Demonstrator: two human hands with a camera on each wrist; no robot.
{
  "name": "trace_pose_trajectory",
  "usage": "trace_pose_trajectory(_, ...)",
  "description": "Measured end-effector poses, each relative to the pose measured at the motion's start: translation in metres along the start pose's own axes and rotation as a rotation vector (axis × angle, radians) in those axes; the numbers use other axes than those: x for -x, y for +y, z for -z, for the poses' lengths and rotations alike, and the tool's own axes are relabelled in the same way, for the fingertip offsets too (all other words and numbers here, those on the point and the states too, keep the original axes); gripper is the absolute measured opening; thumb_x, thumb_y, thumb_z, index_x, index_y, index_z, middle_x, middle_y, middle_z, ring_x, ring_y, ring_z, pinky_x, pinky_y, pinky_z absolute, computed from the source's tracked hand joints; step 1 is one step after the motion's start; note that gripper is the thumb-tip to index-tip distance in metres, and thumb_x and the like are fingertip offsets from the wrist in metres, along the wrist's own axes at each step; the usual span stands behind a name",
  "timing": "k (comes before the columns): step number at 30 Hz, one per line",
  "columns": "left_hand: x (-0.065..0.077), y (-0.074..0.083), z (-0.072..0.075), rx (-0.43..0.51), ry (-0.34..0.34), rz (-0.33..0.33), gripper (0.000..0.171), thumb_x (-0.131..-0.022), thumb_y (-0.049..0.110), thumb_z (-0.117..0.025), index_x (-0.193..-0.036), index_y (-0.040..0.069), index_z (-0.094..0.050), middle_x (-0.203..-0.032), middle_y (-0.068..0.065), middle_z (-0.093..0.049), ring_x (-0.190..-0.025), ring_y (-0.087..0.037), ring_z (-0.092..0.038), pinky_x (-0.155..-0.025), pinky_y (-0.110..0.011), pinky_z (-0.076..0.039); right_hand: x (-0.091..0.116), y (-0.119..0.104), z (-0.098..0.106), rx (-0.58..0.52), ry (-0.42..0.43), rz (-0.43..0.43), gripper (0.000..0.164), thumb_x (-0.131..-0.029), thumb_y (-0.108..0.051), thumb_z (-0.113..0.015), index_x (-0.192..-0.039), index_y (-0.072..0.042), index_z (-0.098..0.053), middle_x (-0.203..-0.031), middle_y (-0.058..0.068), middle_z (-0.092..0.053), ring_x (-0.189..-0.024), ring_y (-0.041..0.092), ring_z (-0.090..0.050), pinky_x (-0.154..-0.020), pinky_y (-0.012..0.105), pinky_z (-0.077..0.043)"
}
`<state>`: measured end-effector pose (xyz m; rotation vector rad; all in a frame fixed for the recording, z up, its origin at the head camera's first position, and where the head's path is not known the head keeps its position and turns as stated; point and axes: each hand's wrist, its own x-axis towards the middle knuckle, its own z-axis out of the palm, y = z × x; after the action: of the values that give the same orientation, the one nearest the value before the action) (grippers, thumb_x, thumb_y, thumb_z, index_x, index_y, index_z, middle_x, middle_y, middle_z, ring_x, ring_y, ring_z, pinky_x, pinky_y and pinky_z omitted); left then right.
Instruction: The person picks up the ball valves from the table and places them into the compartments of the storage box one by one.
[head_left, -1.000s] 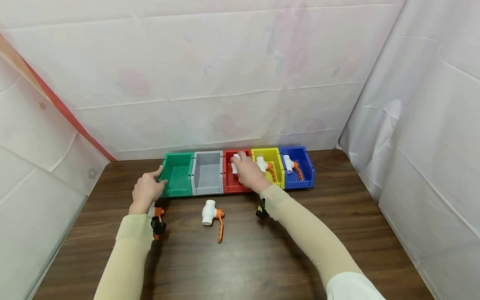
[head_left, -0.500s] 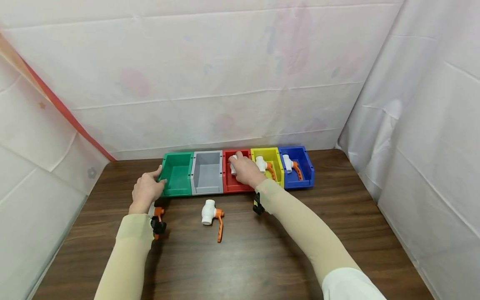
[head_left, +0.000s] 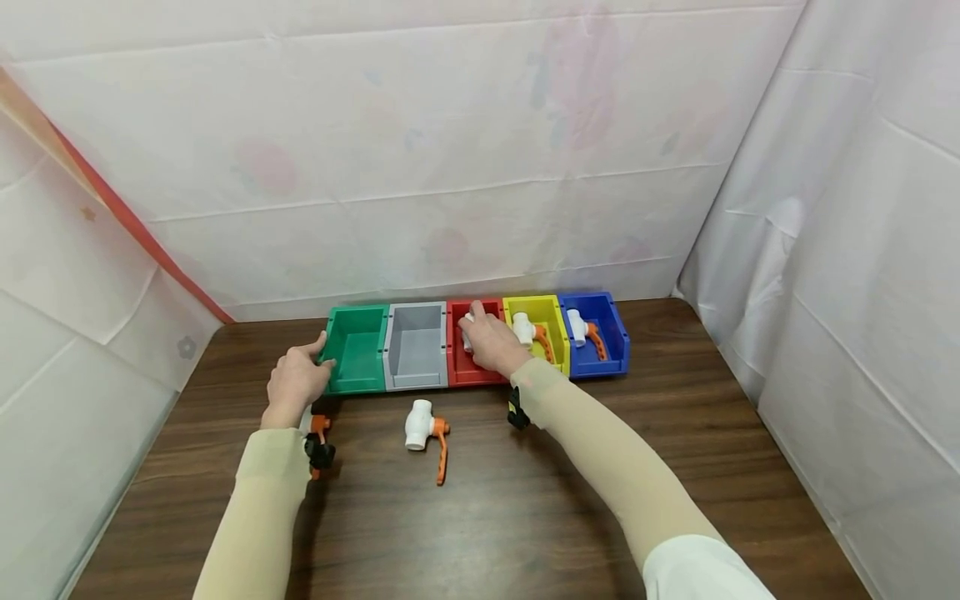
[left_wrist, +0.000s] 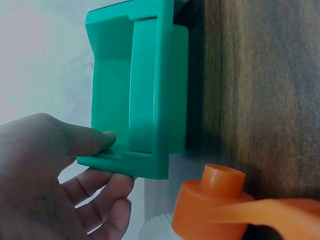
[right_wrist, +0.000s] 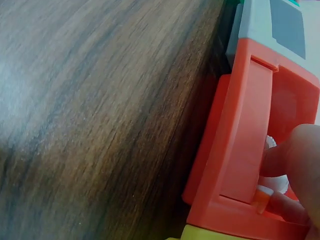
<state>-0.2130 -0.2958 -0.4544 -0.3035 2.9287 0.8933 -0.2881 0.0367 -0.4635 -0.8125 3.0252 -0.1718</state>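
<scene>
My left hand (head_left: 296, 379) pinches the left side wall of the green bin (left_wrist: 142, 85), thumb inside and fingers outside in the left wrist view. My right hand (head_left: 491, 340) reaches into the red bin (head_left: 475, 378) and grips a white ball valve (head_left: 467, 340) with an orange handle. In the right wrist view, fingers hide most of that valve. Another ball valve (left_wrist: 215, 200) lies beneath my left wrist, partly covered by it. A further white ball valve (head_left: 418, 427), its orange handle pointing toward me, lies on the table before the grey bin (head_left: 416, 381).
The bins stand in a row against the white cloth backdrop (head_left: 420, 242). A yellow bin (head_left: 546, 308) and a blue bin (head_left: 617, 367) each hold one ball valve. The dark wooden table (head_left: 465, 542) stretches in front, with cloth walls on both sides.
My right hand has shifted slightly left and lower within the red bin, still gripping the ball valve. The left hand stays at the green bin.
</scene>
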Motion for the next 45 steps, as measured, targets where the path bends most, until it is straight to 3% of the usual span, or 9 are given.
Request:
trace_pose_trajectory(8, 0.000, 0.002, -0.002, -0.008, 0.003, 0.000, 0.060, -0.102, 0.029, -0.055, -0.156, 0.025, -0.029, -0.078, -0.019, -0.058, -0.045, -0.024, -0.035, -0.042, -0.034, -0.031, 0.001, 0.001, -0.001, 0.029, -0.014, 0.007, 0.030, -0.090, -0.016, -0.074, -0.117, -0.011, -0.063, -0.114, 0.009, -0.042, -0.071, 0.015, -0.056, -0.069, 0.026, -0.052)
trace_pose_trajectory(15, 0.000, 0.003, -0.007, -0.020, 0.017, -0.017, 0.060, -0.102, 0.029, -0.055, -0.156, 0.025, -0.030, -0.095, -0.027, -0.063, -0.046, -0.025, -0.035, -0.042, -0.034, -0.031, 0.003, 0.002, -0.002, 0.086, -0.019, 0.009, 0.020, -0.093, -0.019, -0.069, -0.112, -0.013, -0.066, -0.115, 0.009, -0.045, -0.067, 0.014, -0.056, -0.066, 0.026, -0.052)
trace_pose_trajectory(21, 0.000, 0.002, -0.007, -0.021, 0.024, -0.019, 0.060, -0.102, 0.028, -0.055, -0.156, 0.025, -0.030, -0.107, -0.030, -0.063, -0.047, -0.025, -0.036, -0.043, -0.035, -0.031, 0.002, 0.001, -0.004, 0.098, -0.007, 0.009, 0.025, -0.093, -0.020, -0.069, -0.116, -0.012, -0.066, -0.115, 0.009, -0.045, -0.068, 0.015, -0.056, -0.067, 0.028, -0.054)
trace_pose_trajectory(27, 0.001, 0.002, -0.006, -0.026, 0.027, -0.007, 0.059, -0.102, 0.029, -0.055, -0.156, 0.026, -0.031, -0.090, -0.024, -0.063, -0.046, -0.025, -0.035, -0.042, -0.035, -0.031, 0.001, -0.002, -0.007, 0.109, 0.007, -0.010, 0.018, -0.095, -0.021, -0.066, -0.111, -0.014, -0.066, -0.113, 0.008, -0.047, -0.069, 0.016, -0.056, -0.063, 0.030, -0.053)
trace_pose_trajectory(39, 0.001, 0.000, -0.005, -0.033, 0.024, 0.018, 0.060, -0.102, 0.029, -0.055, -0.156, 0.027, -0.030, -0.132, -0.035, -0.053, -0.050, -0.028, -0.039, -0.044, -0.037, -0.033, 0.008, -0.011, -0.001, 0.116, 0.049, -0.041, 0.018, -0.093, -0.022, -0.068, -0.110, -0.018, -0.067, -0.112, 0.006, -0.054, -0.086, 0.019, -0.056, -0.069, 0.032, -0.055)
trace_pose_trajectory(45, 0.002, 0.000, -0.005, -0.021, 0.027, 0.015, 0.059, -0.102, 0.030, -0.055, -0.156, 0.028, -0.030, -0.106, -0.030, -0.062, -0.048, -0.027, -0.038, -0.043, -0.035, -0.032, 0.013, -0.013, 0.000, 0.071, 0.092, -0.043, 0.015, -0.095, -0.020, -0.064, -0.109, -0.017, -0.067, -0.106, 0.005, -0.055, -0.084, 0.018, -0.055, -0.066, 0.033, -0.055)
